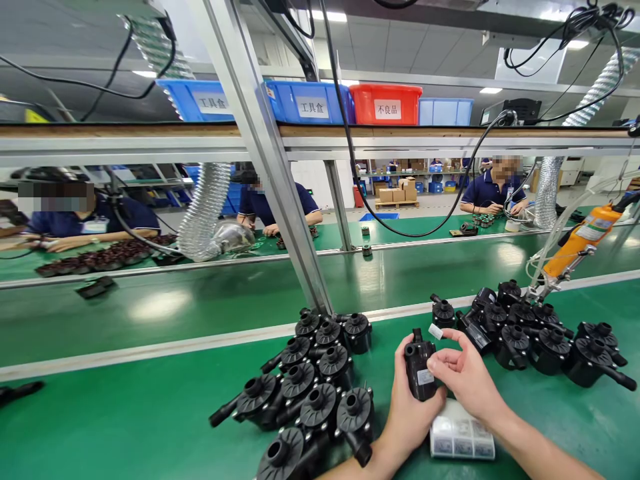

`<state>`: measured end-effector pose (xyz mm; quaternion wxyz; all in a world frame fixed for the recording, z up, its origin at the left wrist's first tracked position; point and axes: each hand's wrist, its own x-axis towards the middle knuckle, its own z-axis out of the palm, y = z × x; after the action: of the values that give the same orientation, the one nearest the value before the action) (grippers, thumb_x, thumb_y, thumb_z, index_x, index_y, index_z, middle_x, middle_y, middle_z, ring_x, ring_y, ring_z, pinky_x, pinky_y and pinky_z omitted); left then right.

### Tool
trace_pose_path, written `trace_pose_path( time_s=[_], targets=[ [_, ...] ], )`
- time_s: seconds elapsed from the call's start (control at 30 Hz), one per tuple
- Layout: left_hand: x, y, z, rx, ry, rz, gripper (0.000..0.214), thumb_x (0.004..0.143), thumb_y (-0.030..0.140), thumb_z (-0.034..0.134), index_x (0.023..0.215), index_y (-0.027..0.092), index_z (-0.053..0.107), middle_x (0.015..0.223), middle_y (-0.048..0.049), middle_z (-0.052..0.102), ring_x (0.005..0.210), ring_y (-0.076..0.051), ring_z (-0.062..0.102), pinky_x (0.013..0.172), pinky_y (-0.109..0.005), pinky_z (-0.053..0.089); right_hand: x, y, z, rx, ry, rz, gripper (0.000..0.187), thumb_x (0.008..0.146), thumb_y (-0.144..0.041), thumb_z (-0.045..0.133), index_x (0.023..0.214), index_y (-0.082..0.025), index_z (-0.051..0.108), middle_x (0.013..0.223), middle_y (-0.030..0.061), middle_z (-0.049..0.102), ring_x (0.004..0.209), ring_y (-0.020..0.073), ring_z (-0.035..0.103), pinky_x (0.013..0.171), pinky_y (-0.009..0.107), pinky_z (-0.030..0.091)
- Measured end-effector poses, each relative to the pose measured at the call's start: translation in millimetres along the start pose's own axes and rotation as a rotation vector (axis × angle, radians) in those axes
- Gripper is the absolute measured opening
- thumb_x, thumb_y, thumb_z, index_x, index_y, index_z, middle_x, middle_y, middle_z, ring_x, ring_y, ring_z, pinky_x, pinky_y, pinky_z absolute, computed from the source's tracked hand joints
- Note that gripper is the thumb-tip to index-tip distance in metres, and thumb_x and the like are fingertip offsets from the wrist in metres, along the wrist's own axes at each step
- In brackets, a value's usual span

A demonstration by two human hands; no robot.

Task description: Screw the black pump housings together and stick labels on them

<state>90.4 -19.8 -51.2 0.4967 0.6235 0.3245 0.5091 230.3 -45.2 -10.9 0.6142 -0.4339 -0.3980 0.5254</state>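
Note:
My left hand [411, 417] is wrapped around a small black pump [417, 357], holding it up with its pipe stub at the top. A pale label [425, 377] sits on the side of the pump facing me. On the index fingertip of my right hand [463, 373] is a small white sticker [435, 331]; the thumb of that hand touches or nearly touches the pump's side. Beneath my hands a roll of printed labels [463, 437] lies on the green bench.
Several black pumps [316, 407] stand in a group at left, with more pumps [515, 340] at right. An orange tool [583, 237] leans on a stand behind those. A metal post [280, 167] rises ahead. Co-workers [275, 203] sit across the green conveyor [250, 280].

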Motion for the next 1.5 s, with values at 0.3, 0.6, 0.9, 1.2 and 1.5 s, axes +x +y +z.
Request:
trace_pose_path(
  time_s=[0.3,0.6,0.9,1.2,1.5],
  targets=[
    [-0.2,1.7,2.3,-0.059,-0.009,-0.035,0.09,0.083,0.032,0.087,0.153,0.028,0.031,0.141,-0.0107,0.062,0.124,-0.03,0.066,0.111,-0.045,0.052,-3.9,11.0,4.7,-0.113,0.052,-0.082,0.074,0.087,-0.044,0.084,0.138,-0.022,0.036,0.08,-0.0028,0.073,0.072,0.0167,0.066,0.075,0.032,0.052],
    [-1.0,5.4,1.8,-0.048,-0.004,-0.052,0.09,0.084,0.037,0.088,0.154,0.03,0.031,0.135,-0.0096,0.066,0.119,-0.029,0.069,0.107,-0.044,0.054,-4.4,11.6,4.0,-0.16,0.081,-0.099,0.071,0.089,-0.043,0.082,0.139,-0.022,0.038,0.082,-0.0018,0.073,0.073,0.0174,0.067,0.076,0.032,0.053],
    [-0.9,10.2,3.9,-0.095,0.004,-0.054,0.089,0.082,0.036,0.089,0.152,0.03,0.034,0.137,-0.0096,0.067,0.121,-0.03,0.069,0.105,-0.042,0.057,-6.9,13.4,5.1,-0.292,0.096,-0.145,0.067,0.09,-0.036,0.077,0.142,-0.022,0.037,0.084,-0.0026,0.071,0.071,0.0174,0.062,0.072,0.033,0.05],
    [-2.9,9.5,2.0,-0.044,0.015,-0.007,0.087,0.084,0.033,0.085,0.153,0.028,0.032,0.139,-0.0104,0.063,0.127,-0.031,0.066,0.113,-0.047,0.052,2.9,-6.0,-13.8,-0.745,0.003,-0.165,0.087,0.085,-0.04,0.08,0.154,-0.025,0.029,0.094,-0.0019,0.071,0.068,0.0183,0.062,0.07,0.034,0.048],
    [-9.5,-8.9,0.9,0.191,-0.04,0.148,0.097,0.073,0.018,0.085,0.159,0.032,0.041,0.162,-0.0134,0.046,0.152,-0.043,0.042,0.129,-0.064,0.032,9.2,13.6,-22.1,-0.98,0.046,-0.27,0.096,0.088,-0.03,0.07,0.165,-0.031,0.013,0.117,0.0084,0.073,0.091,0.0348,0.077,0.077,0.041,0.055]
  ],
)
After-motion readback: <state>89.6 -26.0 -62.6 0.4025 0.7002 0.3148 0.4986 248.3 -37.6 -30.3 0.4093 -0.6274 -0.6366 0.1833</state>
